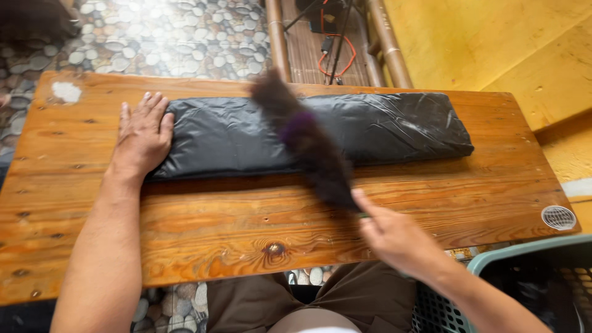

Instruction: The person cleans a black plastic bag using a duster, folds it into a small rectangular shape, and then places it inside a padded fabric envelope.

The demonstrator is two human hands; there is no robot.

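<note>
While left hand [143, 134] pins long black package [308, 132] — right hand [394, 237] grips duster [308, 145].

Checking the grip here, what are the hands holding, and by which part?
The right hand holds a dark fluffy feather duster by its handle end. The left hand holds nothing; it rests flat on the long black plastic-wrapped bundle.

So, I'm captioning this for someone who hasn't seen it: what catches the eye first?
A long black plastic-wrapped bundle lies across the far half of the wooden table. A blurred dark feather duster sweeps over its middle, held by the right hand at the near edge. The left hand lies flat on the bundle's left end.
</note>
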